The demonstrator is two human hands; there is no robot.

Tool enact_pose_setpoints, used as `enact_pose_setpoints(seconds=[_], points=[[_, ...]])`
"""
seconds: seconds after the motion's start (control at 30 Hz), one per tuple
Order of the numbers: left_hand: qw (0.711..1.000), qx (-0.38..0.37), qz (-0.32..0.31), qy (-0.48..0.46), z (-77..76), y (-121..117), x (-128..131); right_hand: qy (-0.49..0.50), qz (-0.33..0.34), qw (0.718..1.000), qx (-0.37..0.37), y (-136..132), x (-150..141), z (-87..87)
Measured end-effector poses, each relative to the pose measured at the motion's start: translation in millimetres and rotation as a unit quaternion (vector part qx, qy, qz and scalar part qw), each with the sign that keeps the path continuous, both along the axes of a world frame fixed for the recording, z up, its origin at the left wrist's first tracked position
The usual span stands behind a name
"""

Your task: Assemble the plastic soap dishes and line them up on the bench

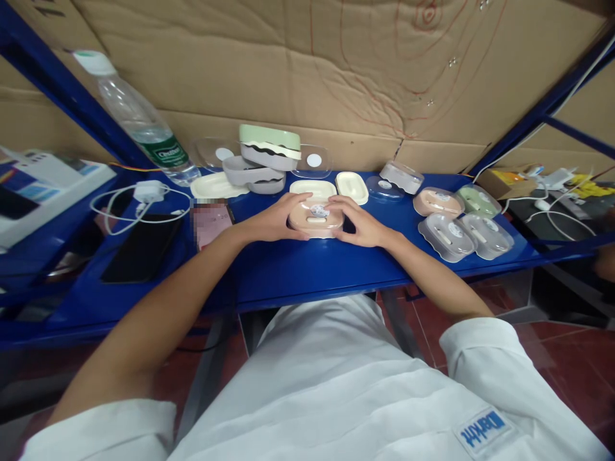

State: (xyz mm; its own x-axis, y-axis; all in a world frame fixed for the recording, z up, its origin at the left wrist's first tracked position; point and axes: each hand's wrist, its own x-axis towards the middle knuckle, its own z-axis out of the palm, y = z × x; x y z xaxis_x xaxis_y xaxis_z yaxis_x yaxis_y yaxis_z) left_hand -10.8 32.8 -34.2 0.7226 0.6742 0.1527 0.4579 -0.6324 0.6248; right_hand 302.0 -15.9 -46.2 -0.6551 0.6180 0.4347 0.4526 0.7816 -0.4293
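A pink box with a clear lid (pixel 316 218) rests on the blue table (pixel 307 269) in front of me. My left hand (pixel 273 219) grips its left side and my right hand (pixel 359 222) grips its right side, fingers curled over the edges. Just behind the box lie two cream trays (pixel 313 188) (pixel 352 187). Further back stands a stack of grey and green box parts (pixel 266 157) beside clear lids (pixel 313 161).
To the right lie several closed boxes in pink (pixel 437 202), green (pixel 478 200) and grey (pixel 446 235). A water bottle (pixel 139 121) leans at back left. A white charger with cable (pixel 148 192), a black phone (pixel 141 248) and a pink phone (pixel 211 221) lie left. Cardboard lines the back.
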Motion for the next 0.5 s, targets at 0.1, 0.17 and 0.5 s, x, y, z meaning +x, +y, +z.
enact_pose_setpoints(seconds=[0.1,0.17,0.5], points=[[1.0,0.003,-0.002,0.008,0.1,0.5,-0.9,0.002,-0.022,1.0,-0.014,-0.4,-1.3,0.2],[1.0,0.009,-0.004,0.014,0.7,0.6,-1.7,0.002,-0.021,1.0,-0.016,-0.1,-0.9,2.1],[1.0,0.018,0.001,0.02,1.6,-0.8,-0.9,-0.017,-0.035,0.999,-0.036,-4.1,-4.5,-0.7]])
